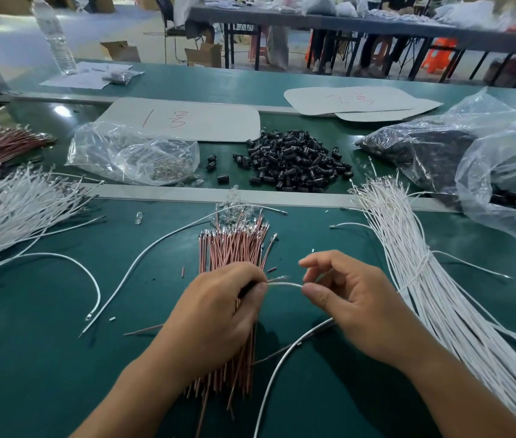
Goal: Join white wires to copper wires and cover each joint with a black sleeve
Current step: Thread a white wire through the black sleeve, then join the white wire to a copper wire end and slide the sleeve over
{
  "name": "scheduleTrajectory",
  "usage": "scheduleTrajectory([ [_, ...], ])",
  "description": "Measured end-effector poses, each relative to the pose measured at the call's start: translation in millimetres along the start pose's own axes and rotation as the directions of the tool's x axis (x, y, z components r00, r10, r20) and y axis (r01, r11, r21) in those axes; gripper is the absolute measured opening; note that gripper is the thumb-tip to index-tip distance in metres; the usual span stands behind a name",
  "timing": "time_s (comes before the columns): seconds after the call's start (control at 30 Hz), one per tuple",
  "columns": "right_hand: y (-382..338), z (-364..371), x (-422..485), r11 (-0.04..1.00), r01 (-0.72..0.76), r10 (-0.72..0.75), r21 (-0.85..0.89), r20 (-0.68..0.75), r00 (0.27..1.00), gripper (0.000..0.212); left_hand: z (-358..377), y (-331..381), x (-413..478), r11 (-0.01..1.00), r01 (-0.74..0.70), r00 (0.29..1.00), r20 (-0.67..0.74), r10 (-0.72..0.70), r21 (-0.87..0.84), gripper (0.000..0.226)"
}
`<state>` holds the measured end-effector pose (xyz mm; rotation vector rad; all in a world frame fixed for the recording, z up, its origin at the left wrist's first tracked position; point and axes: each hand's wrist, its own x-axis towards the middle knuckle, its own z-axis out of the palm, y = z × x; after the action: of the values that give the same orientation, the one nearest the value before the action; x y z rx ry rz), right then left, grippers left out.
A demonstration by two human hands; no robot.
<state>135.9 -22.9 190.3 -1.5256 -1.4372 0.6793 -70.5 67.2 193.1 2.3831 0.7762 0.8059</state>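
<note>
The left hand is curled up and pinches one end of a white wire. The right hand pinches it too, with thumb and finger. The copper wires lie under the left hand on the green table. The black sleeves sit heaped further back.

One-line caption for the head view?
Left hand and right hand pinch a white wire over the copper wires; black sleeves piled behind.
</note>
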Motion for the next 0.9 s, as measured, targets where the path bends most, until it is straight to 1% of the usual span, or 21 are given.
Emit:
scheduleTrajectory([
  [0.07, 2.5, -6.1, 0.1, 0.998, -0.036, 0.038, 0.042, -0.04, 0.998, 0.024, -3.3, -2.3, -0.4, 0.999, 0.025, 0.999, -0.032, -0.026, -0.022, 0.009],
  [0.2, 1.8, -1.4, 0.7, 0.988, -0.044, 0.061, 0.149, -0.11, 0.992, 0.016, -0.1, 1.4, 0.0, 0.999, 0.002, 1.0, -0.025, -0.003, -0.048, 0.007],
  [0.27, 0.6, 6.8, 0.3, 0.991, -0.016, 0.029, 0.133, -0.096, 0.995, 0.02, 2.8, 4.2, 0.4, 0.997, -0.019, 1.0, -0.019, 0.017, -0.071, 0.007],
  [0.33, -1.9, 15.7, -0.6, 0.994, 0.008, -0.003, 0.11, -0.05, 0.999, 0.029, 5.7, 6.8, 0.0, 0.996, -0.036, 0.999, -0.013, 0.035, -0.077, 0.007],
  [0.4, -2.6, 18.6, -2.3, 0.992, -0.014, 0.017, 0.123, -0.026, 1.0, 0.033, 7.5, 6.7, -0.6, 0.995, -0.036, 0.999, -0.033, 0.033, -0.091, 0.007],
  [0.43, -2.7, 16.9, -2.5, 0.992, -0.032, 0.035, 0.123, -0.025, 0.999, 0.029, 7.9, 5.6, -0.8, 0.994, -0.028, 0.998, -0.051, 0.023, -0.106, 0.007],
  [0.5, -1.6, 12.0, -2.0, 0.993, -0.046, 0.049, 0.108, -0.026, 0.998, 0.011, 7.8, 3.4, -1.1, 0.992, -0.016, 0.997, -0.074, 0.007, -0.123, 0.009],
  [0.53, -0.4, 10.9, -1.7, 0.994, -0.043, 0.046, 0.104, -0.025, 0.999, 0.009, 8.0, 3.0, -1.4, 0.992, -0.015, 0.997, -0.076, 0.006, -0.125, 0.01],
  [0.7, -2.7, 18.5, -2.7, 0.991, -0.034, 0.043, 0.133, -0.064, 0.997, 0.016, 11.8, 4.0, -1.8, 0.993, -0.022, 0.999, -0.052, 0.016, -0.114, 0.014],
  [0.83, -3.7, 19.2, -4.0, 0.998, 0.058, -0.058, -0.003, -0.07, 0.996, 0.006, 14.2, 5.0, -1.9, 0.992, -0.029, 0.999, -0.028, 0.026, -0.126, 0.012],
  [0.9, -4.8, 18.3, -4.6, 0.999, 0.039, -0.038, 0.015, -0.055, 0.998, 0.008, 16.2, 6.5, -1.8, 0.991, -0.024, 0.999, -0.028, 0.02, -0.134, 0.015],
])
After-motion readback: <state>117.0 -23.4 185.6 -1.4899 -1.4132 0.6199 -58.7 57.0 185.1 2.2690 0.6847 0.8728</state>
